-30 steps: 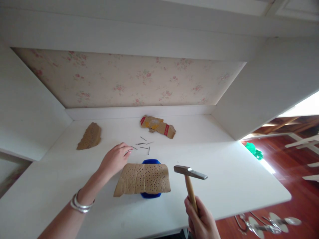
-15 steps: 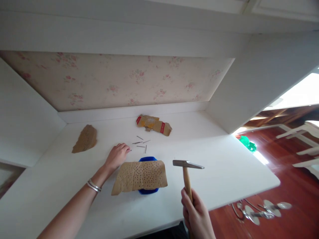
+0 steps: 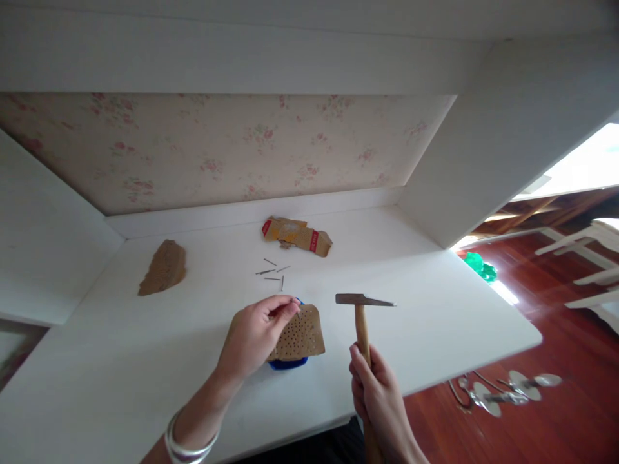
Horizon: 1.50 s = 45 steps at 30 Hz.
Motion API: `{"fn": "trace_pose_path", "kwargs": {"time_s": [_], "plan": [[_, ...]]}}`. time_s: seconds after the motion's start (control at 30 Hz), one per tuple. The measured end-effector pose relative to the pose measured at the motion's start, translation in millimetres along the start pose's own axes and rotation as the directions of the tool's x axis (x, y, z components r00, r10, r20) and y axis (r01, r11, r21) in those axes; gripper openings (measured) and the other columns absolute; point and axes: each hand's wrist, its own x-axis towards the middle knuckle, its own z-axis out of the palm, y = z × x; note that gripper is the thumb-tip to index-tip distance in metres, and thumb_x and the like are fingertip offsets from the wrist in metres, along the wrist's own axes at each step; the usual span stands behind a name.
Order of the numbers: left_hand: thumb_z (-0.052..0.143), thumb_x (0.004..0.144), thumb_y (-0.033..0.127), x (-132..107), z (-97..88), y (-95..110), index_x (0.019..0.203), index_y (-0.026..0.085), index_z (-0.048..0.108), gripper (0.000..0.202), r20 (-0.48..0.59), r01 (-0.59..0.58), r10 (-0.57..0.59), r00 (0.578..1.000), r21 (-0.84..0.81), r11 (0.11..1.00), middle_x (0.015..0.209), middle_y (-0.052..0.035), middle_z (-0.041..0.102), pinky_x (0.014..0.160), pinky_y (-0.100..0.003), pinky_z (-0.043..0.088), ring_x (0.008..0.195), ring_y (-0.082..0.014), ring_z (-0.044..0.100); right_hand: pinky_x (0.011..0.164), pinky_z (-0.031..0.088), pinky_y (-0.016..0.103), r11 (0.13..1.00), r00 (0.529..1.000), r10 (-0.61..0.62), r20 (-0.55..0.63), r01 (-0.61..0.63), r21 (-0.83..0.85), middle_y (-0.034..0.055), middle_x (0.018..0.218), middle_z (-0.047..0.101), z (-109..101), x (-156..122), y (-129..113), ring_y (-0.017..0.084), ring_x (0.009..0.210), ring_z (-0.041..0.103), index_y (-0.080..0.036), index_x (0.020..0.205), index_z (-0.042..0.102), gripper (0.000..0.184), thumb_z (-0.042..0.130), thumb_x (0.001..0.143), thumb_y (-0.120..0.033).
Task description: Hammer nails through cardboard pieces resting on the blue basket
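L hand [image 3: 258,332]: thumb + fingertips [image 3: 286,308] pinched together over the left part of the card. Anything betw. the tips is too small to tell.
Card [image 3: 304,334]: brown, full of holes. Partly under the L hand, rest sticks out to its right. Lies on the tub.
Tub [image 3: 289,363]: blue, mostly hidden by the card. Front edge shows just below-right of the L hand.
R hand [image 3: 380,403]: closed round the hammer's wooden handle, low on it.
Hammer [image 3: 360,323]: handle roughly upright, metal head level above the R hand, up in the air. Right of the card, not touching it, about level w/ the L fingertips.
Nails [image 3: 273,274]: a few loose on the table, just beyond the L fingertips.
Scrap [image 3: 162,267]: torn brown piece, beyond + left of the L hand, well apart.
Box [image 3: 297,235]: flattened, red stripes, beyond the nails, far from both hands, near the back wall.
Bangles [image 3: 186,444]: silver, on the L wrist.
Table [image 3: 435,322]: white, under both hands. Its front edge runs just right of the R hand.
Floor [image 3: 556,348]: red wood, right of the R hand. Green thing [image 3: 480,266] past the table edge. Shiny metal bits [image 3: 503,392] right of the R hand.
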Motion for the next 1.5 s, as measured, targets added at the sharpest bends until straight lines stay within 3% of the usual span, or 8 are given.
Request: {"fn": "trace_pose_path", "kwargs": {"time_s": [0.13,0.27,0.43,0.73,1.5], "plan": [[0.053,0.092,0.042,1,34.2,0,0.088,0.025,0.072,0.026,0.056,-0.045,0.044,0.997,0.023,0.999,0.087,0.001,0.076,0.071,-0.023,0.054,0.079,-0.0171,0.071,0.031,0.02,0.01,1.0,1.0,0.005,-0.023,-0.005,0.019,-0.0131,0.054,0.031,-2,-6,-1,0.001,0.038,0.023,-0.022,0.076,0.044,0.05,0.073,0.07,-0.063],[0.051,0.094,0.039,2,43.9,-11,0.092,0.024,0.072,0.025,-0.007,-0.103,0.104,0.995,0.104,0.989,0.091,-0.0012,0.076,0.076,-0.024,0.052,0.082,-0.0174,0.071,0.029,0.021,0.011,1.0,0.999,0.002,-0.037,-0.002,0.007,-0.0134,0.054,0.032,-6,-7,3,0.001,0.037,0.023,-0.022,0.076,0.045,0.052,0.073,0.069,-0.065],[0.052,0.095,0.035,1,46.9,-17,0.095,0.024,0.071,0.022,-0.067,-0.142,0.155,0.986,0.173,0.975,0.095,-0.0022,0.077,0.078,-0.026,0.052,0.085,-0.0183,0.071,0.028,0.021,0.011,1.0,0.999,-0.014,-0.032,0.014,-0.003,-0.0135,0.054,0.031,-11,-3,10,0.002,0.037,0.022,-0.023,0.079,0.044,0.049,0.07,0.073,-0.065],[0.053,0.094,0.039,2,49.2,-20,0.095,0.025,0.072,0.024,-0.089,-0.112,0.129,0.988,0.181,0.977,0.094,-0.0018,0.077,0.077,-0.027,0.053,0.082,-0.0184,0.072,0.029,0.02,0.011,1.0,0.999,-0.014,-0.032,0.014,-0.004,-0.0133,0.053,0.032,-9,-4,10,0.002,0.036,0.022,-0.023,0.079,0.046,0.05,0.07,0.071,-0.066],[0.048,0.096,0.04,1,48.0,-18,0.097,0.025,0.07,0.026,-0.067,-0.159,0.176,0.982,0.206,0.966,0.094,-0.0027,0.077,0.078,-0.028,0.053,0.083,-0.0195,0.072,0.029,0.021,0.012,0.999,0.999,-0.024,0.032,0.025,-0.029,-0.0133,0.055,0.031,7,-5,-3,0.003,0.036,0.023,-0.023,0.089,0.051,0.054,0.068,0.07,-0.07]]}}
